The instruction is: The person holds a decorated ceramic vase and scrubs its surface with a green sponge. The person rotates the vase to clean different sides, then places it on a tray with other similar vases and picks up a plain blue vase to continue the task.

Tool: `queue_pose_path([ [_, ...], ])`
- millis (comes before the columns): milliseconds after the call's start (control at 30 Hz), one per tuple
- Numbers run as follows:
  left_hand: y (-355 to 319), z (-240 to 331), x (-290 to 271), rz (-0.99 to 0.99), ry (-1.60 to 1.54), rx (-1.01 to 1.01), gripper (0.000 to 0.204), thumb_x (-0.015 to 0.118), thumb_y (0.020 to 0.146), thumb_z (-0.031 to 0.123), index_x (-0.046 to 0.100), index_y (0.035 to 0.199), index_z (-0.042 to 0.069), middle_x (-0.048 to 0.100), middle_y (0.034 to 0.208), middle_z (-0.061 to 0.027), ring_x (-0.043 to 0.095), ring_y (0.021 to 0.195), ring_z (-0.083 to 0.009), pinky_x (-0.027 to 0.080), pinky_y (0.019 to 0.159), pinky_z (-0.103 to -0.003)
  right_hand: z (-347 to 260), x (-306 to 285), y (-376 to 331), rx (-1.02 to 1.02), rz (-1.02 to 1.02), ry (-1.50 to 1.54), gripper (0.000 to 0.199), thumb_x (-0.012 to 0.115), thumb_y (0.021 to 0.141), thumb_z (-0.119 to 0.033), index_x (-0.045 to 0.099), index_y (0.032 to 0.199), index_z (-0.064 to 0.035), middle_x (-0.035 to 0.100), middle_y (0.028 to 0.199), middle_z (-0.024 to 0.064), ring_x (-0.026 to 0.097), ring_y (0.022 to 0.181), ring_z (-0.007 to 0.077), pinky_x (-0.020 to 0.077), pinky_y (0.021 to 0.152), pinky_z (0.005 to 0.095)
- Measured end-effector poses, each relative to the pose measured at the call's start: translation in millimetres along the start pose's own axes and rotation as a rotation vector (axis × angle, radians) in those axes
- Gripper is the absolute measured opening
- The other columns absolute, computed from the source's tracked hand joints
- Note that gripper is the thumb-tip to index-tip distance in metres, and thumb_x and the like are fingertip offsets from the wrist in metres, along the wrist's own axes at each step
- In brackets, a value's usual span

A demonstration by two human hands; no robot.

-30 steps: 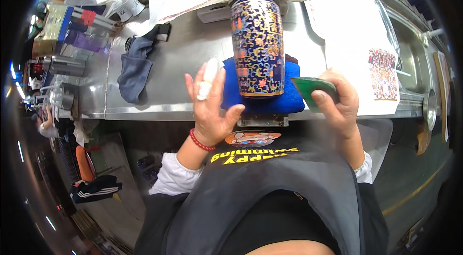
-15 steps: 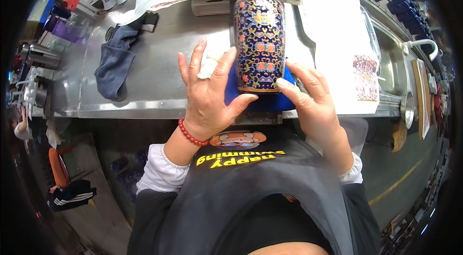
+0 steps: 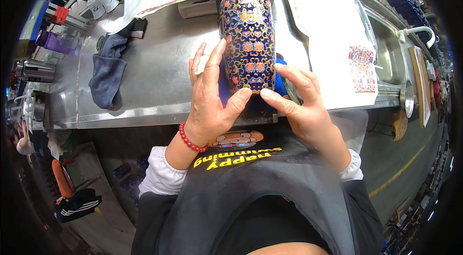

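Note:
A dark blue vase [image 3: 248, 43] covered in a colourful floral pattern lies with its narrow dark neck pointing away from me. Beneath its near end shows a blue pad [image 3: 281, 85]. My left hand [image 3: 206, 88] bears on the vase's left side, index finger stretched along it and thumb at the gold-banded lower edge. A small crumpled white wad [image 3: 203, 64] is tucked between its fingers. From the other side my right hand [image 3: 304, 98] grips the vase, its thumb at the lower edge and index finger on the right side. Its other fingers are partly hidden.
A grey-blue cloth [image 3: 108, 69] lies on the metal bench [image 3: 149, 76] to the left. White paper [image 3: 333, 28] covers the back and right, with a patterned sheet [image 3: 362, 69] on it. Farther right are a sink [image 3: 389, 55] and a metal ladle [image 3: 407, 98].
My left hand has closed in from beside the vase, its thumb now at the lower edge. The right thumb has shifted to that edge too. The whole scene sits slightly further left.

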State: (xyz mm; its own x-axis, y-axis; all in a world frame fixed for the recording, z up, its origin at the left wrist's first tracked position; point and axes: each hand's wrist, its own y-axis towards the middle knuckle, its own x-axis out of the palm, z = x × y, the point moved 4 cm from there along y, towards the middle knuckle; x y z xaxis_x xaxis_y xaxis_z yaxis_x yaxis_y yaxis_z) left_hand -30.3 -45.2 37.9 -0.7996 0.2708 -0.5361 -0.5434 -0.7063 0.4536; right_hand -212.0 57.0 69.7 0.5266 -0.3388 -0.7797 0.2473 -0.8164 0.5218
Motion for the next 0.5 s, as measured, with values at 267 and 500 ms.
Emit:
queue_pose_path([
  [267,2.0,0.0,0.9,0.007,-0.038,-0.002,0.082,0.071,0.089,0.033,0.034,0.151,-0.007,0.045,0.151,-0.0232,0.031,0.142,-0.0464,0.014,0.121,-0.055,-2.4,3.8,-4.4,0.091,-0.010,0.045,0.048,0.075,0.076,0.003,0.076,0.120,-0.0179,0.056,0.138,0.0133,0.051,0.126,0.0352,0.0442,0.107,0.0432],
  [500,1.5,0.1,1.4,0.008,-0.048,-0.011,0.081,0.070,0.090,0.033,0.034,0.150,-0.007,0.045,0.150,-0.0238,0.031,0.141,-0.0462,0.016,0.120,-0.054,-1.6,4.3,-6.1,0.100,-0.018,0.040,0.052,0.074,0.076,0.005,0.075,0.123,-0.0176,0.055,0.138,0.0133,0.051,0.126,0.0359,0.0437,0.106,0.0442],
])
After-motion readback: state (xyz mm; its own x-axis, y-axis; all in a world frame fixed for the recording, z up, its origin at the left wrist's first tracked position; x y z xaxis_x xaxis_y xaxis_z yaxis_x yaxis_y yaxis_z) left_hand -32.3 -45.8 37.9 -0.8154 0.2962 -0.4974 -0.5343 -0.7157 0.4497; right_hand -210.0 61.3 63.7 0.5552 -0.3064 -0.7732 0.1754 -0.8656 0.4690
